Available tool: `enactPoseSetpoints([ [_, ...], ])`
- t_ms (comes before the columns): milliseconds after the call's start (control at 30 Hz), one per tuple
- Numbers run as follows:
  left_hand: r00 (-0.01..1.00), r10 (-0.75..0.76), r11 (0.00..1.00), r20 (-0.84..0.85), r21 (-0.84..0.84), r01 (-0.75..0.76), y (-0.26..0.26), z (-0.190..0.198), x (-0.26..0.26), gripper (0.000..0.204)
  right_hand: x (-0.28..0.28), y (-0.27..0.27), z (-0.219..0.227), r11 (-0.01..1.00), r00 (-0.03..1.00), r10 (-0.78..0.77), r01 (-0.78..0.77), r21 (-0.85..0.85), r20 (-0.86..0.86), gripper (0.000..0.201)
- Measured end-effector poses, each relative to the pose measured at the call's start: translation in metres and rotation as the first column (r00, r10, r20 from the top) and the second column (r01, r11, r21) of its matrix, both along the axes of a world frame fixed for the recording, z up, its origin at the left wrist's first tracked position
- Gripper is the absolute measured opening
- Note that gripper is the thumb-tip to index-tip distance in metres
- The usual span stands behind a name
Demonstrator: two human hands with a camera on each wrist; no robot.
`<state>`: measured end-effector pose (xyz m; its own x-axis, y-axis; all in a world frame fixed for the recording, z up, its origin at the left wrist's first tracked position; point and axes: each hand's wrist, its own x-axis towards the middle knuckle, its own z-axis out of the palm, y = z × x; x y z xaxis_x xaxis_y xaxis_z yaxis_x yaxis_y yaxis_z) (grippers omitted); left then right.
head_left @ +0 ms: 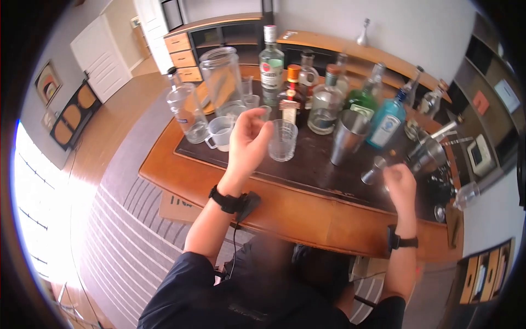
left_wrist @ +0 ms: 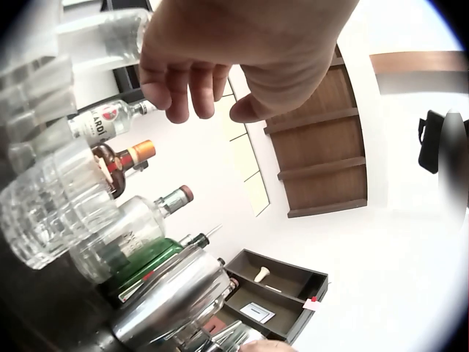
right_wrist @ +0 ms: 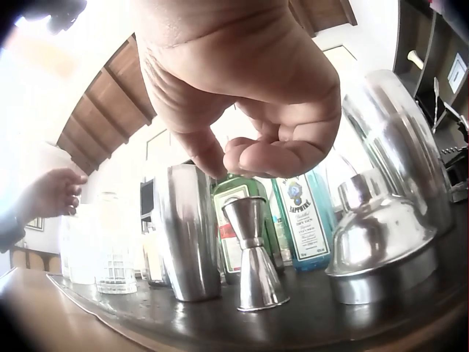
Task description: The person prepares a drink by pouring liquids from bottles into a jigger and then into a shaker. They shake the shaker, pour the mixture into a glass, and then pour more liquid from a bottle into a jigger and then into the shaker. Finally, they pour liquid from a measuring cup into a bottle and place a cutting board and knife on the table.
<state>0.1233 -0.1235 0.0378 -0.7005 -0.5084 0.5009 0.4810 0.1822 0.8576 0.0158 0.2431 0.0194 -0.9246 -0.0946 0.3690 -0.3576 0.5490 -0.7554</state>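
My left hand (head_left: pixel 247 145) hovers above the tabletop between a clear glass mug (head_left: pixel 220 133) and a cut-glass tumbler (head_left: pixel 283 142). Its fingers bend loosely, with nothing in them in the left wrist view. On the other side, my right hand (head_left: pixel 401 186) is raised beside a steel jigger (head_left: pixel 374 170). In the right wrist view the jigger (right_wrist: pixel 253 257) stands upright below that hand's fingertips, apart from them. The thumb and fingers curve toward each other around nothing. A steel shaker tin (right_wrist: pixel 188 235) stands left of the jigger, and a domed shaker top (right_wrist: pixel 381 238) sits right of it.
Bottles line the back, among them a white-labelled clear bottle (head_left: pixel 270 74), a green bottle (head_left: pixel 362 98) and a blue gin bottle (head_left: pixel 387 123). A large glass jar (head_left: pixel 220 82) and another clear bottle (head_left: pixel 186 109) stand left. The leather-topped desk's edge (head_left: pixel 307 214) runs in front of me.
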Motion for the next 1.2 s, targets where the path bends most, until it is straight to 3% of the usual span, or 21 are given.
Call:
enactPoseSetpoints([
  [33, 0.997, -0.042, 0.999, 0.068, 0.012, 0.042, 0.005, -0.005, 0.0, 0.036, -0.005, -0.001, -0.006, 1.0, 0.998, 0.007, -0.007, 0.0, -0.065, 0.021],
  [67, 0.99, -0.082, 0.997, 0.11, 0.015, 0.081, 0.016, -0.011, -0.003, 0.037, 0.002, -0.01, 0.005, 1.0, 1.0, -0.002, 0.001, -0.023, -0.019, 0.02],
  [133, 0.968, -0.163, 0.987, 0.192, 0.026, 0.161, 0.037, -0.023, -0.011, 0.04, -0.001, -0.017, 0.002, 0.999, 0.986, 0.031, -0.033, -0.011, -0.166, 0.019],
  [167, 0.94, -0.172, 0.981, 0.293, -0.032, 0.19, 0.045, -0.032, -0.018, 0.054, -0.003, -0.019, 0.0, 1.0, 0.989, 0.002, 0.001, 0.016, -0.149, 0.018],
  [267, 0.916, 0.001, 0.921, 0.401, -0.357, 0.155, 0.078, -0.043, -0.044, 0.071, -0.003, -0.019, 0.0, 0.993, 0.993, -0.09, 0.096, 0.071, -0.081, 0.025],
  [300, 0.902, -0.028, 0.925, 0.431, -0.331, 0.187, 0.086, -0.044, -0.055, 0.092, -0.002, -0.014, 0.0, 0.985, 0.987, -0.138, 0.146, 0.095, -0.086, 0.027],
  [400, 0.927, 0.106, 0.873, 0.359, -0.48, 0.086, 0.105, -0.053, -0.089, 0.103, -0.005, 0.005, -0.007, 0.941, 0.962, -0.251, 0.269, 0.204, -0.11, 0.031],
  [433, 0.921, 0.071, 0.882, 0.382, -0.456, 0.121, 0.106, -0.053, -0.098, 0.113, -0.006, 0.014, -0.011, 0.916, 0.953, -0.28, 0.302, 0.265, -0.12, 0.032],
  [600, 0.892, -0.027, 0.907, 0.451, -0.364, 0.211, 0.116, -0.051, -0.116, 0.103, 0.004, 0.036, -0.012, 0.806, 0.93, -0.362, 0.345, 0.482, -0.06, 0.052],
  [700, 0.898, -0.033, 0.916, 0.44, -0.346, 0.203, 0.119, -0.054, -0.12, 0.092, -0.005, 0.043, -0.028, 0.838, 0.934, -0.328, 0.358, 0.412, -0.144, 0.063],
  [800, 0.907, -0.038, 0.923, 0.419, -0.334, 0.193, 0.12, -0.055, -0.121, 0.082, -0.008, 0.042, -0.021, 0.842, 0.933, -0.345, 0.357, 0.404, -0.105, 0.068],
  [900, 0.916, -0.044, 0.925, 0.398, -0.33, 0.188, 0.124, -0.047, -0.119, 0.077, -0.016, 0.045, -0.022, 0.828, 0.923, -0.381, 0.364, 0.426, -0.049, 0.062],
  [1000, 0.921, -0.113, 0.934, 0.372, -0.276, 0.226, 0.121, -0.06, -0.125, 0.084, -0.025, 0.053, -0.025, 0.811, 0.926, -0.373, 0.297, 0.503, 0.053, 0.05],
  [1100, 0.907, 0.181, 0.905, 0.381, -0.426, -0.001, 0.133, -0.065, -0.112, 0.091, -0.022, 0.057, -0.024, 0.821, 0.937, -0.35, 0.313, 0.477, -0.012, 0.044],
  [1200, 0.926, 0.2, 0.919, 0.32, -0.389, -0.064, 0.147, -0.066, -0.088, 0.093, -0.011, 0.058, -0.019, 0.849, 0.942, -0.336, 0.307, 0.431, -0.009, 0.043],
])
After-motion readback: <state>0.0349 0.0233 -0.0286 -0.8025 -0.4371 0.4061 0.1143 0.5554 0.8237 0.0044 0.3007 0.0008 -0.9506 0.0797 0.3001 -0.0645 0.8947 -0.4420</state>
